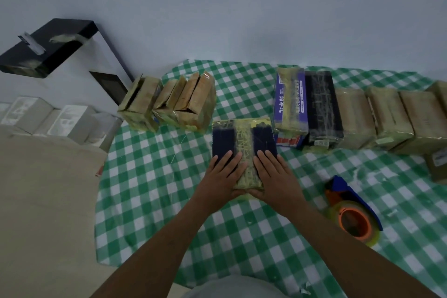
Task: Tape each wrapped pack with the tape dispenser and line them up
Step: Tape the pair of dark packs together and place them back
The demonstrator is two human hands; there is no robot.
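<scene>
Both hands flat on the pack, nothing gripped. Left hand (pixel 223 173) and right hand (pixel 273 172) lie palm-down with fingers straight, one each side of the tape band (pixel 245 152). Thumbs sit at the pack's 6 o'clock end; can't tell if they hook under it.

Pack (pixel 244 138): dark blue, lying flat on the check cloth (pixel 150 176), dead ahead of the person. Long axis runs 6–12, away from the body. The tape band follows that same axis down the middle. Far end points at the gap between the two groups of packs.

Key relation: the row (pixel 350 116) starts at about 1 o'clock from the pack and runs off toward 3. Its members stand side by side, long axes also roughly 6–12. The nearest member, the purple pack (pixel 290 104), is just beside the blue pack's far right corner. So the open slot is on the row's left end, and the pack is already nearly parallel to it.

Right hand is nearer the row. It is also nearer the dispenser (pixel 352 210), which lies on the cloth at 4 o'clock, apart from the pack.

Left cluster (pixel 169 101) sits at 10–11 o'clock, packs leaning, not squared up.

My read: band is being pressed down. If taping is done, a short push toward 12–1 docks it, little rotation needed. Risk: nudging the purple pack.
</scene>
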